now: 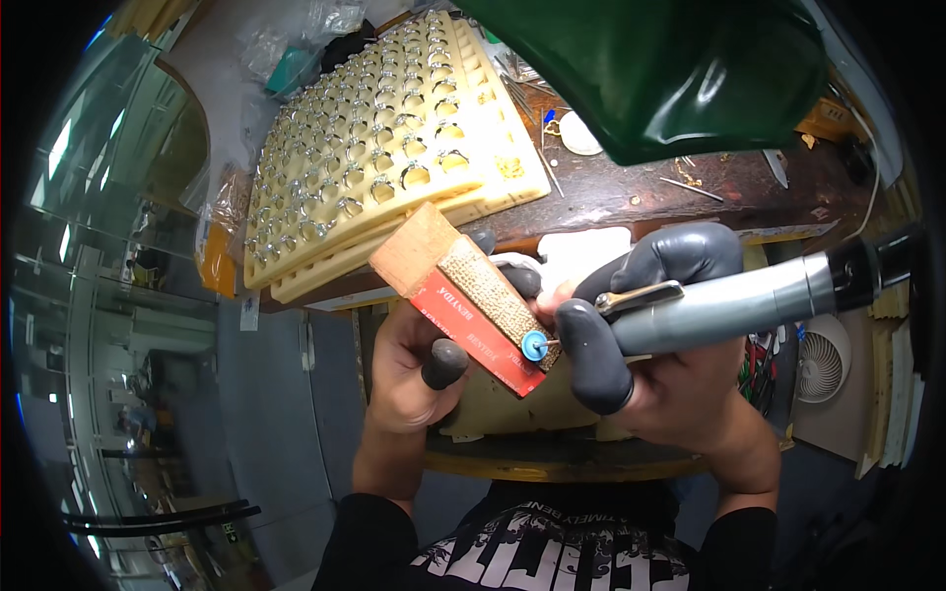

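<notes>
My left hand, with dark rubber caps on the fingertips, grips a wooden stick that has a rough abrasive face and a red side. My right hand, also wearing grey finger caps, holds a grey rotary handpiece whose cable end runs off to the right. A small blue wheel on the handpiece tip touches the lower end of the stick's abrasive face. Both hands are close together above the workbench edge.
Two stacked cream trays filled with several metal rings sit at the back left of the dark wooden bench. A green lamp shade hangs overhead at the top right. A small white fan is at the right.
</notes>
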A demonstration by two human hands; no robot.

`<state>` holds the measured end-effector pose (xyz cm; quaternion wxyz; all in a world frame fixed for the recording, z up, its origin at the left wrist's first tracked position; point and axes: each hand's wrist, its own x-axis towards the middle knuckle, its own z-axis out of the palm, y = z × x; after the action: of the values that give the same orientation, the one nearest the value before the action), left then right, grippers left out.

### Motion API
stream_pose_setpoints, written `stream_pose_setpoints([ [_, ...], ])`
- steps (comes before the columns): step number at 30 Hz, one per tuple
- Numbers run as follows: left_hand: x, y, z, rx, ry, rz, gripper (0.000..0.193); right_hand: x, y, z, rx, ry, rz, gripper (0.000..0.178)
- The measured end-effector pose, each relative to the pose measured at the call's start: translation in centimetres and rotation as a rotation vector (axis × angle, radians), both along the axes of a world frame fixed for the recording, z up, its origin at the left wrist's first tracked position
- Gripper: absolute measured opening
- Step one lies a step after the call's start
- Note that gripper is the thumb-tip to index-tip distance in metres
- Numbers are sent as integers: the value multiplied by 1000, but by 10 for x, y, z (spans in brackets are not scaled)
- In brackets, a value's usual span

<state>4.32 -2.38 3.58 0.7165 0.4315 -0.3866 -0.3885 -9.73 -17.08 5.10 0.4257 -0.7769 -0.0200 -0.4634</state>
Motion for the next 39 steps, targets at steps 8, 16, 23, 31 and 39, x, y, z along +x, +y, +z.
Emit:
stream_pose_setpoints([
  [8,-1,-1,0,-20,17,5,76,3,1,2,-9,-14,-56,9],
  [16,-1,1,2,-3,0,2,75,3,-1,2,-50,-21,-33,7],
  [23,-1,1,0,-21,-4,9,75,1,1,7,-20,5,-57,5],
  [31,-3,1,1,-6,13,18,75,4,0,1,-45,-78,-41,17],
  [39,-4,0,1,-8,21,18,75,2,-4,1,-140,-50,-13,17],
])
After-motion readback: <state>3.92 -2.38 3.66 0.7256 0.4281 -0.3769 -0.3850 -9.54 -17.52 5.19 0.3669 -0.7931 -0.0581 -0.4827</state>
